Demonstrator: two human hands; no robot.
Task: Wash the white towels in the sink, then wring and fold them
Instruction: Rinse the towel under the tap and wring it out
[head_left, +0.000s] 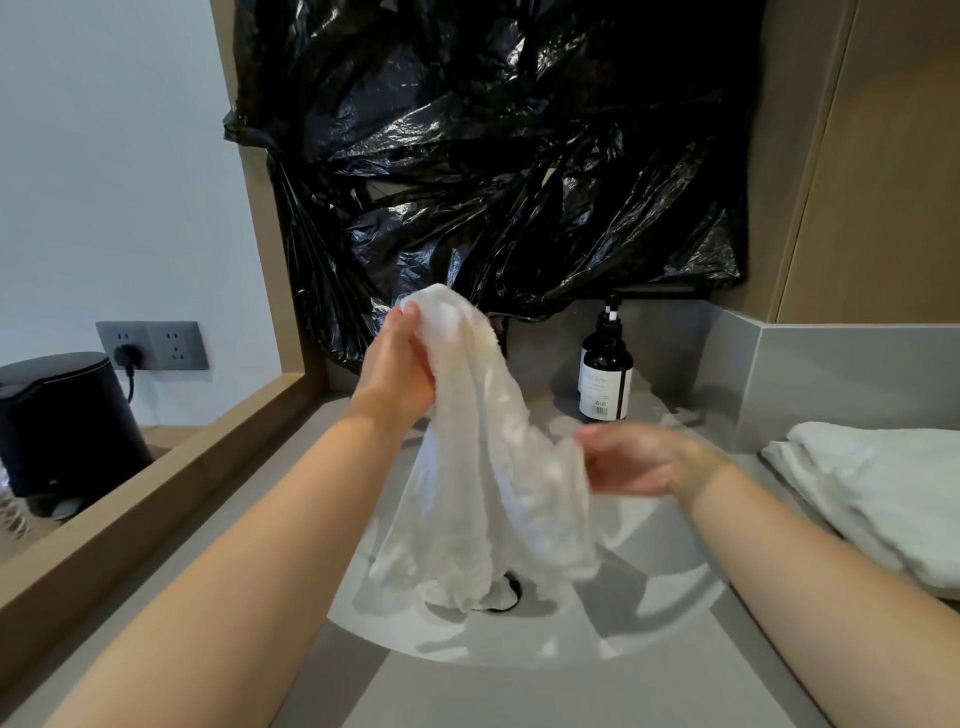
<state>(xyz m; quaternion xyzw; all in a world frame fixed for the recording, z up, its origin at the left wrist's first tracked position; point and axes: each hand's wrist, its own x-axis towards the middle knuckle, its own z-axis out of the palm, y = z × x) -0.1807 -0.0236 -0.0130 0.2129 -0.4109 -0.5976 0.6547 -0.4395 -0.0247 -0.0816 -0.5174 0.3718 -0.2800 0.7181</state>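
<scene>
You hold a white towel (483, 441) up over the sink (649, 597), its lower end hanging just above the drain.

Your left grip (400, 358) is curled round the bunched top of the towel; your right grip (644, 460) is blurred at the towel's right edge, and you cannot tell whether it pinches the cloth. More folded towels (872, 483) lie on the bench (571, 691) to your right, a dark pump bottle (605, 374) stands behind the sink, and black plastic sheeting (493, 156) covers the wall above.
</scene>
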